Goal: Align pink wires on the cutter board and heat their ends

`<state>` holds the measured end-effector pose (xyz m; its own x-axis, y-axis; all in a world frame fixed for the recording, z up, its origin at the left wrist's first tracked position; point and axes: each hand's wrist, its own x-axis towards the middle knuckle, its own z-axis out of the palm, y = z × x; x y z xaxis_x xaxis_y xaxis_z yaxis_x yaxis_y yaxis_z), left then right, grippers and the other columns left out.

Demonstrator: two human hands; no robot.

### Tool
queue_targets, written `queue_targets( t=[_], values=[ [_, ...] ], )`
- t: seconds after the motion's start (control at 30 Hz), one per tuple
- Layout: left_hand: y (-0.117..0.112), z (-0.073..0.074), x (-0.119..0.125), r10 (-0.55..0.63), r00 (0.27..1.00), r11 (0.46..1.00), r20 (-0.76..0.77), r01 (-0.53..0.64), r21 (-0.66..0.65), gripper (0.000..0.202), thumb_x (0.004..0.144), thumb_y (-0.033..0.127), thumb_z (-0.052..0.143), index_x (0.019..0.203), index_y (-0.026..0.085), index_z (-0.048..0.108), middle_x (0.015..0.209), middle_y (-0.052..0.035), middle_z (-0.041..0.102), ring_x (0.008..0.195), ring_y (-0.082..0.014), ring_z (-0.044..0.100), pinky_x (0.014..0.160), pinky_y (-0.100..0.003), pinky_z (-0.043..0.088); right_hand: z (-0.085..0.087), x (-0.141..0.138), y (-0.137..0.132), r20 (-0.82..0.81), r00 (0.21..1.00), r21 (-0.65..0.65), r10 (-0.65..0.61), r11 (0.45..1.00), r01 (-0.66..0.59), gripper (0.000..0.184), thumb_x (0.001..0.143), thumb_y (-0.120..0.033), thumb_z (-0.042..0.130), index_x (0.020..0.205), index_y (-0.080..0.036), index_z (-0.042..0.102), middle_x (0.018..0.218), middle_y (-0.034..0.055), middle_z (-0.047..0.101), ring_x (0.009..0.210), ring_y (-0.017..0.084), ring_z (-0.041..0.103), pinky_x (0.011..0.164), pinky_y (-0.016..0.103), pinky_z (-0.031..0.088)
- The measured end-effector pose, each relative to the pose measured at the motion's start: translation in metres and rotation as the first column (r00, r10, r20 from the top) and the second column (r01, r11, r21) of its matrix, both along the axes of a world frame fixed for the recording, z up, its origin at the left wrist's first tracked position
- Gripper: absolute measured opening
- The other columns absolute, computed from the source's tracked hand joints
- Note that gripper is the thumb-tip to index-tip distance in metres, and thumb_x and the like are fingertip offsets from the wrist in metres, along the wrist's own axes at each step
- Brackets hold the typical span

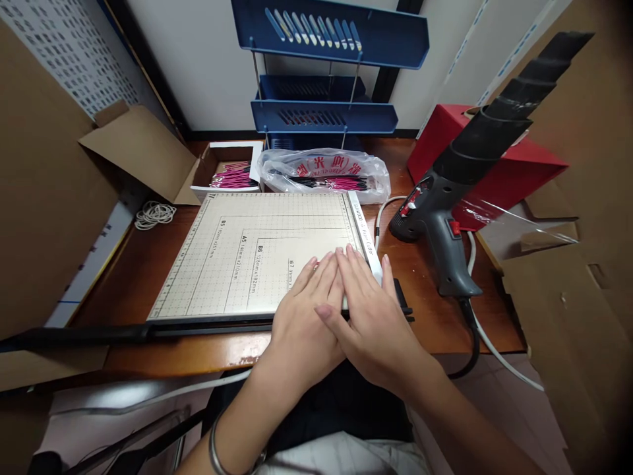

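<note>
- Paper cutter [257,264], one, pale bed printed with grid and size outlines (B5, A5, B6, B7); lying flat on the brown table [232,349], centre, in front of the person; black lever arm [74,336] along its near edge, reaching left
- Left hand [305,320]: palm down over the near right part of the cutter bed, fingers straight and together, not curled round anything visible; what may lie beneath it cannot be told
- Right hand [373,320]: palm down beside the left, by the cutter's right edge, fingers extended, thumb laid across the left hand; no hold on any object seen, underside hidden
- Bracelet [215,448], metal, on the left wrist
- Small open box [202,173], at the cutter's far left corner, containing pink and black sticks [232,177]
- Clear plastic bag [277,173], red lettering, just beyond the cutter, similar sticks inside
- Tray rack [324,117], blue, tiered, far centre
- Heat gun [440,231], dark grey, nozzle raised, right of the cutter
- Red box [430,138], far right, behind the heat gun
- Coiled white cord [154,216], left of the cutter
</note>
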<state>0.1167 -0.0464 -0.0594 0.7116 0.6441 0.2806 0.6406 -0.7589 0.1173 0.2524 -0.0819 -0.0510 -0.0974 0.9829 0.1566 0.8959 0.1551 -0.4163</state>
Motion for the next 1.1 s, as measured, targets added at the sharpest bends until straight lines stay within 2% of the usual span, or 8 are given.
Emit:
queue_targets(
  t=[0.13, 0.23, 0.47, 0.63, 0.77, 0.87, 0.97, 1.1],
  values=[
    [0.006, 0.018, -0.024, 0.107, 0.986, 0.993, 0.128, -0.100, -0.059, 0.056, 0.099, 0.025, 0.045, 0.152, 0.007, 0.043, 0.161, -0.0166, 0.043, 0.152, -0.0241, 0.039, 0.129, -0.050, 0.023, -0.002, 0.001, -0.001, 0.026, 1.000, -0.001, -0.014, 1.000, 0.014, 0.086, 0.103, -0.066, 0.012, 0.161, -0.005, 0.026, 0.168, 0.0149, 0.024, 0.158, 0.031, 0.021, 0.129, 0.062, 0.004],
    [0.017, 0.022, -0.032, 0.154, 0.971, 0.985, 0.183, -0.137, -0.101, 0.046, 0.100, 0.030, 0.052, 0.142, 0.011, 0.055, 0.154, -0.0149, 0.054, 0.147, -0.0264, 0.047, 0.129, -0.055, 0.022, -0.004, -0.002, -0.001, 0.089, 0.996, 0.018, -0.026, 1.000, 0.024, 0.084, 0.104, -0.064, 0.011, 0.159, -0.004, 0.034, 0.167, 0.0149, 0.027, 0.157, 0.035, 0.024, 0.128, 0.065, 0.008],
    [0.032, 0.022, -0.019, 0.178, 0.962, 0.953, 0.208, -0.115, -0.280, 0.019, 0.097, 0.024, 0.057, 0.113, 0.019, 0.066, 0.150, -0.0081, 0.059, 0.145, -0.0246, 0.049, 0.130, -0.052, 0.021, -0.011, -0.002, -0.001, 0.203, 0.979, 0.102, -0.020, 0.995, -0.001, 0.085, 0.104, -0.065, 0.012, 0.155, -0.003, 0.041, 0.164, 0.0145, 0.035, 0.153, 0.038, 0.032, 0.126, 0.067, 0.016],
    [0.033, 0.021, -0.017, 0.191, 0.954, 0.942, 0.232, -0.111, -0.316, 0.011, 0.097, 0.024, 0.058, 0.105, 0.020, 0.065, 0.146, -0.0062, 0.063, 0.145, -0.0238, 0.048, 0.130, -0.052, 0.020, -0.015, -0.002, -0.001, 0.239, 0.971, 0.163, -0.029, 0.987, -0.010, 0.081, 0.105, -0.063, 0.015, 0.153, -0.004, 0.045, 0.163, 0.0144, 0.038, 0.151, 0.039, 0.035, 0.125, 0.065, 0.019],
    [0.032, 0.018, -0.020, 0.211, 0.945, 0.950, 0.250, -0.138, -0.280, 0.013, 0.099, 0.025, 0.057, 0.106, 0.020, 0.067, 0.143, -0.0058, 0.065, 0.142, -0.0237, 0.052, 0.129, -0.052, 0.023, -0.018, -0.002, 0.000, 0.245, 0.969, 0.196, -0.029, 0.980, -0.020, 0.075, 0.107, -0.057, 0.017, 0.152, -0.005, 0.047, 0.162, 0.0128, 0.041, 0.149, 0.040, 0.039, 0.124, 0.066, 0.020],
    [0.024, 0.014, -0.026, 0.184, 0.960, 0.973, 0.212, -0.147, -0.178, 0.027, 0.102, 0.025, 0.053, 0.124, 0.017, 0.066, 0.146, -0.0072, 0.063, 0.143, -0.0260, 0.051, 0.127, -0.054, 0.026, -0.017, -0.002, -0.001, 0.240, 0.970, 0.198, -0.029, 0.980, -0.020, 0.073, 0.107, -0.053, 0.017, 0.152, -0.005, 0.047, 0.160, 0.0124, 0.044, 0.147, 0.041, 0.040, 0.124, 0.066, 0.020],
    [0.014, 0.011, -0.031, 0.142, 0.984, 0.990, 0.107, -0.139, -0.033, 0.041, 0.105, 0.029, 0.045, 0.141, 0.014, 0.059, 0.150, -0.0080, 0.059, 0.146, -0.0324, 0.046, 0.125, -0.059, 0.029, -0.016, -0.003, -0.001, 0.230, 0.973, 0.196, -0.022, 0.980, -0.024, 0.079, 0.105, -0.060, 0.017, 0.152, -0.002, 0.045, 0.160, 0.0147, 0.044, 0.148, 0.042, 0.039, 0.123, 0.066, 0.022],
    [0.005, 0.009, -0.026, 0.135, 0.991, 0.988, -0.005, -0.134, 0.080, 0.047, 0.106, 0.032, 0.040, 0.144, 0.010, 0.058, 0.152, -0.0089, 0.056, 0.146, -0.0375, 0.045, 0.123, -0.060, 0.031, -0.016, -0.003, -0.002, 0.206, 0.978, 0.179, -0.017, 0.984, -0.021, 0.088, 0.102, -0.068, 0.016, 0.153, -0.002, 0.045, 0.161, 0.0152, 0.042, 0.150, 0.040, 0.037, 0.125, 0.065, 0.020]
  ],
)
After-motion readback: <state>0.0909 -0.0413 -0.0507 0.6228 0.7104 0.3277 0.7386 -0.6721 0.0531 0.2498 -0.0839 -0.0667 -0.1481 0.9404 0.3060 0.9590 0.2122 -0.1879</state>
